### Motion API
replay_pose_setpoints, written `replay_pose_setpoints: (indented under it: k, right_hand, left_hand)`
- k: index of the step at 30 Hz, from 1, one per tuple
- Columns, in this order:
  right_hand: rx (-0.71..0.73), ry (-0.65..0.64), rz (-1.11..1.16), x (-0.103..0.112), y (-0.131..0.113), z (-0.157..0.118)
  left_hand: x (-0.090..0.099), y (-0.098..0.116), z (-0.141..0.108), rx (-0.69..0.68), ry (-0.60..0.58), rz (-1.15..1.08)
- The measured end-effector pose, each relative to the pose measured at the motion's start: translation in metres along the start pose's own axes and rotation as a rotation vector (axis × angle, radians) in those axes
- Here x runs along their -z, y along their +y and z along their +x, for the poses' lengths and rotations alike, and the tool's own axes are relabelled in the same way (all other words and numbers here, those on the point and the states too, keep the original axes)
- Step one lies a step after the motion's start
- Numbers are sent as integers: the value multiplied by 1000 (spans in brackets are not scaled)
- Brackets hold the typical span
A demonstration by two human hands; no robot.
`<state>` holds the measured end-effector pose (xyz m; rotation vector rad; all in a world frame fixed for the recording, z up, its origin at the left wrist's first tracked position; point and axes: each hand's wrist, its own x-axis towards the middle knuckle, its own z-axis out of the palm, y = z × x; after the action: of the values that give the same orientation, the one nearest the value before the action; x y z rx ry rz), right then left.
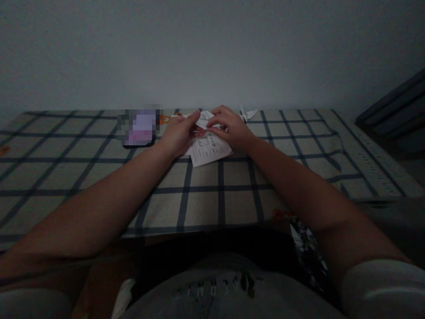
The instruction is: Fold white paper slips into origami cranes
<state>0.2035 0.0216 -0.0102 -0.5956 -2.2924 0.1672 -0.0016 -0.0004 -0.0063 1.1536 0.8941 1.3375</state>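
Observation:
Both hands meet over the far middle of the table. My left hand (pixel 182 133) is closed, its thumb and fingers pinching the left side of a small piece of folded white paper (pixel 205 117). The fingertips of my right hand (pixel 227 126) are drawn together on the right side of the same paper. Beneath the hands lies a printed paper sheet (pixel 210 153) with lines of text and a box drawing; its upper part is covered. Just beyond my right hand stands a folded white paper crane (pixel 247 114) with pointed ends.
A phone-like device (pixel 141 128), its screen blurred out, sits left of my hands. An orange patch (pixel 164 119) shows beside it. The checked tablecloth (pixel 202 208) covers the table, which meets a plain wall (pixel 212 53). Dark slatted furniture (pixel 395 115) stands at the right.

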Motion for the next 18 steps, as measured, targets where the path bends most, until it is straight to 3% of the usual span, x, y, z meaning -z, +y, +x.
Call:
replay_pose_setpoints:
  k: [10, 18]
  right_hand:
    - [-57, 48, 39, 0, 1, 0]
    - [-5, 33, 12, 1, 4, 1]
  left_hand:
    - [-4, -1, -1, 40, -6, 25]
    - [-8, 6, -7, 72, -38, 41]
